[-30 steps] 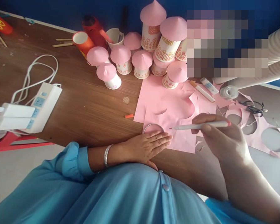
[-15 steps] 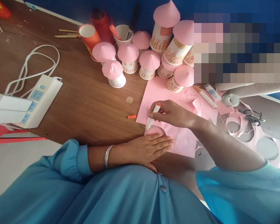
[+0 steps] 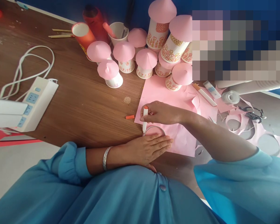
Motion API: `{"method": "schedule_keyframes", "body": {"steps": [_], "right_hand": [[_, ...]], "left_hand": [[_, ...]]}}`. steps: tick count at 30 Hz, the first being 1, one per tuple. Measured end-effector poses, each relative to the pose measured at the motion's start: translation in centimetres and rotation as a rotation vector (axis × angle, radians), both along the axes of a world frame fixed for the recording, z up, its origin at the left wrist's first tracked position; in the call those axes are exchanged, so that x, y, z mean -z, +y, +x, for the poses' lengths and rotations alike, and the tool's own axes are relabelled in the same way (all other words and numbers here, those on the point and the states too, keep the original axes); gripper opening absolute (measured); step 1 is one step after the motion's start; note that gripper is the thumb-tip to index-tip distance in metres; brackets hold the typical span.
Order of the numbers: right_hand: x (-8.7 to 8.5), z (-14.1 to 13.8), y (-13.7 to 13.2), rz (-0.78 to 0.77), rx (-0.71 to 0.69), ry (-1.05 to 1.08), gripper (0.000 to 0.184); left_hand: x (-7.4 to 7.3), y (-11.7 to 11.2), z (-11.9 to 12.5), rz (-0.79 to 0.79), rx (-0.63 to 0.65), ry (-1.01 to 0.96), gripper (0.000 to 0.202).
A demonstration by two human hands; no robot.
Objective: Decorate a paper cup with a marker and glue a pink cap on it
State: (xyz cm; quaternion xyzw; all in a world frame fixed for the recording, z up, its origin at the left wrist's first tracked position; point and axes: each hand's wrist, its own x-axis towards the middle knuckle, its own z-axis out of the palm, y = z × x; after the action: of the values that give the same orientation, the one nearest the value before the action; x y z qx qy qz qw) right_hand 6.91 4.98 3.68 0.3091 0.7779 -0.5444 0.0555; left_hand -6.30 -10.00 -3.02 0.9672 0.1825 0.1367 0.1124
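Note:
My right hand [image 3: 155, 112] grips a white marker [image 3: 145, 119] with an orange end, held nearly upright. Its tip meets the left edge of a round, thin-rimmed disc [image 3: 154, 130] lying on a sheet of pink paper [image 3: 183, 141]. Flat across the near part of that disc rests my left hand [image 3: 149, 146], its fingers stretched out and its palm down. The hand hides the disc's lower half. An orange marker cap [image 3: 130, 117] lies on the wooden table, left of the paper.
Behind stand several paper cups with pink cone roofs [image 3: 146, 59]. At left is a white power strip [image 3: 35, 104] with a looped cable. Black scissors [image 3: 253, 114], a tape roll [image 3: 230, 97], another marker [image 3: 205, 95] and pink paper scraps [image 3: 249, 133] lie on the right.
My right hand has moved left with the marker, its tip going from the disc's upper left edge down its left side. The marker stands more upright. My left hand stays on the disc.

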Motion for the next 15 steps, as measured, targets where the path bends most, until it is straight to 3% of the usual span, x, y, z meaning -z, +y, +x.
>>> {"method": "schedule_keyframes", "body": {"steps": [7,15], "right_hand": [[-0.2,0.4,0.9,0.093,-0.033,-0.064,0.027],[0.1,4.5,-0.1,-0.009,0.256,0.068,0.02]], "left_hand": [[-0.1,0.1,-0.1,-0.039,0.003,-0.008,0.084],[-0.2,0.0,-0.1,-0.011,-0.001,0.038,0.085]]}}
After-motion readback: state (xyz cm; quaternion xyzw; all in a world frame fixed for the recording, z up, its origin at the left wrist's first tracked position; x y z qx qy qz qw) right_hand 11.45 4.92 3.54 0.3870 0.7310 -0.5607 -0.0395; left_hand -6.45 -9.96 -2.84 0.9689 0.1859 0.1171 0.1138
